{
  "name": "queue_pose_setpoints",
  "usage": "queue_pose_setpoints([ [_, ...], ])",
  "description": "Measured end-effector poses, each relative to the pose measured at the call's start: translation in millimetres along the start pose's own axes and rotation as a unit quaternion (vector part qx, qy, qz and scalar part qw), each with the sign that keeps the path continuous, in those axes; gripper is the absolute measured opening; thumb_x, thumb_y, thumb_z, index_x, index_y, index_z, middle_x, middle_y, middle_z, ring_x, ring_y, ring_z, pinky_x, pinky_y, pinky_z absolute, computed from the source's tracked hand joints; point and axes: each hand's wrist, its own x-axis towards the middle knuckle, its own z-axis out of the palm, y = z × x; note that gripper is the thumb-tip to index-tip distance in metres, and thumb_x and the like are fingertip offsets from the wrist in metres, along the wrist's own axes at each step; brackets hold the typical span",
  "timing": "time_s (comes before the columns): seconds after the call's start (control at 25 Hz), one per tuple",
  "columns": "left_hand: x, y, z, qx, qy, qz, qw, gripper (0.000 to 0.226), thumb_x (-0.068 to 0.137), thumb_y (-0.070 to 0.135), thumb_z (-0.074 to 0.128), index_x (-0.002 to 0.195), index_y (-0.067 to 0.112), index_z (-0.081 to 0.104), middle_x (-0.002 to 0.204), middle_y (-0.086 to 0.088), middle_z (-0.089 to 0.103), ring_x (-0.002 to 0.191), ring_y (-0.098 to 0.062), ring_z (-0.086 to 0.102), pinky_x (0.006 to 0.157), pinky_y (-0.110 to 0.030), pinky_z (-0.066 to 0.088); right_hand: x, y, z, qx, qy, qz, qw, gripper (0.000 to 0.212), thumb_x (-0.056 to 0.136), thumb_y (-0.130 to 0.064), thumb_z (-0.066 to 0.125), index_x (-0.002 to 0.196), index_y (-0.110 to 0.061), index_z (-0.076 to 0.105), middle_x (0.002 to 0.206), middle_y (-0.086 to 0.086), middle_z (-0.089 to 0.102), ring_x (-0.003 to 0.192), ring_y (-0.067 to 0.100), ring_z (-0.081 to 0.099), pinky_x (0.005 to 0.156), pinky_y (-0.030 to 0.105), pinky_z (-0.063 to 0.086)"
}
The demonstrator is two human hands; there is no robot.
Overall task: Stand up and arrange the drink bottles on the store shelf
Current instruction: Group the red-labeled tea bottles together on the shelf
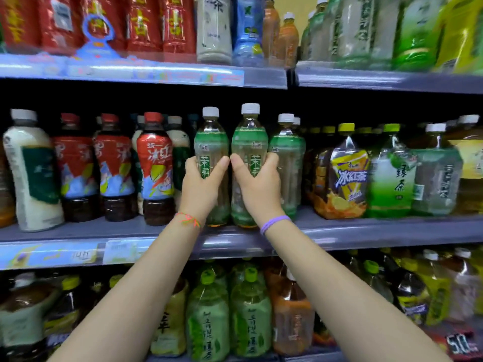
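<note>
Two green-label tea bottles with white caps stand upright side by side at the front of the middle shelf (366,232). My left hand (201,184) grips the left green bottle (211,142) around its middle. My right hand (257,184) grips the right green bottle (249,142) the same way. My thumbs nearly touch between the two bottles. A third green bottle (287,152) stands just right of them, with another behind it.
Red-label iced tea bottles (155,165) and a white milky bottle (28,168) fill the shelf to the left. Larger yellow and green tea bottles (347,173) crowd the right. The upper shelf (264,77) and lower shelf are packed with more drinks.
</note>
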Motion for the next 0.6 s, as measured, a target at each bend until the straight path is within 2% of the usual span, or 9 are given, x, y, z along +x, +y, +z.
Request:
queue_pose_setpoints([
  [0.08,6,0,7,0.026,-0.010,-0.031,0.999,0.062,0.088,0.056,0.066,0.131,0.018,0.044,0.121,0.001,0.062,0.113,-0.022,0.060,0.098,-0.054,0.051,8,5,1,-0.023,-0.023,0.020,0.999,0.050,0.092,-0.049,0.062,0.116,-0.014,0.034,0.098,0.002,0.057,0.086,0.017,0.056,0.064,0.028,0.041],
  [0.16,9,1,12,0.038,-0.018,-0.064,0.997,0.087,0.083,0.064,0.064,0.145,0.013,0.030,0.143,-0.007,0.050,0.127,-0.028,0.052,0.102,-0.057,0.048,12,11,0,-0.041,-0.036,0.029,0.998,0.045,0.096,-0.046,0.058,0.110,-0.013,0.031,0.089,0.000,0.051,0.079,0.017,0.051,0.058,0.025,0.039],
  [0.2,11,2,14,0.041,-0.021,-0.079,0.996,0.090,0.085,0.062,0.064,0.149,0.012,0.024,0.148,-0.008,0.045,0.130,-0.029,0.050,0.102,-0.055,0.049,13,11,-1,-0.047,-0.042,0.029,0.998,0.045,0.097,-0.045,0.057,0.111,-0.011,0.032,0.089,0.000,0.050,0.081,0.019,0.051,0.058,0.026,0.038],
  [0.28,15,0,16,0.043,-0.028,-0.099,0.994,0.083,0.093,0.050,0.062,0.152,0.011,0.019,0.148,-0.008,0.045,0.127,-0.028,0.052,0.096,-0.046,0.053,13,14,1,-0.066,-0.059,0.028,0.996,0.055,0.098,-0.043,0.055,0.129,-0.005,0.031,0.113,0.008,0.054,0.105,0.026,0.055,0.073,0.028,0.041],
  [0.36,12,-3,13,0.068,-0.038,-0.111,0.991,0.080,0.093,0.047,0.060,0.154,0.013,0.022,0.148,-0.008,0.045,0.127,-0.027,0.052,0.087,-0.038,0.054,11,15,2,-0.080,-0.067,0.028,0.994,0.074,0.100,-0.040,0.053,0.151,-0.002,0.016,0.150,0.016,0.037,0.137,0.027,0.039,0.100,0.029,0.036],
  [0.4,9,-7,10,0.113,-0.043,-0.102,0.987,0.080,0.089,0.051,0.059,0.153,0.015,0.026,0.148,-0.010,0.046,0.129,-0.028,0.051,0.090,-0.038,0.053,7,15,3,-0.094,-0.071,0.020,0.993,0.079,0.101,-0.037,0.052,0.155,-0.002,0.008,0.159,0.016,0.026,0.144,0.027,0.030,0.108,0.028,0.031],
  [0.44,4,-9,7,0.184,-0.049,-0.083,0.978,0.079,0.086,0.054,0.056,0.150,0.016,0.032,0.145,-0.013,0.047,0.129,-0.031,0.049,0.096,-0.043,0.050,1,15,1,-0.119,-0.079,0.001,0.990,0.081,0.102,-0.034,0.051,0.157,-0.002,0.001,0.162,0.017,0.018,0.148,0.027,0.025,0.113,0.029,0.028],
  [0.52,0,-17,1,0.327,-0.038,-0.036,0.943,0.061,0.091,0.051,0.054,0.138,0.014,0.044,0.132,-0.018,0.048,0.122,-0.038,0.048,0.102,-0.049,0.043,-13,22,-1,-0.220,-0.070,-0.081,0.970,0.084,0.101,-0.027,0.054,0.157,-0.002,-0.004,0.162,0.022,0.012,0.149,0.031,0.022,0.119,0.034,0.028],
  [0.6,-1,-16,4,0.365,-0.015,-0.025,0.931,0.048,0.098,0.044,0.053,0.133,0.011,0.047,0.127,-0.020,0.047,0.118,-0.041,0.049,0.101,-0.047,0.042,-25,33,-6,-0.341,-0.025,-0.186,0.921,0.085,0.095,-0.024,0.064,0.158,-0.007,0.009,0.157,0.030,0.021,0.144,0.040,0.032,0.113,0.044,0.039],
])
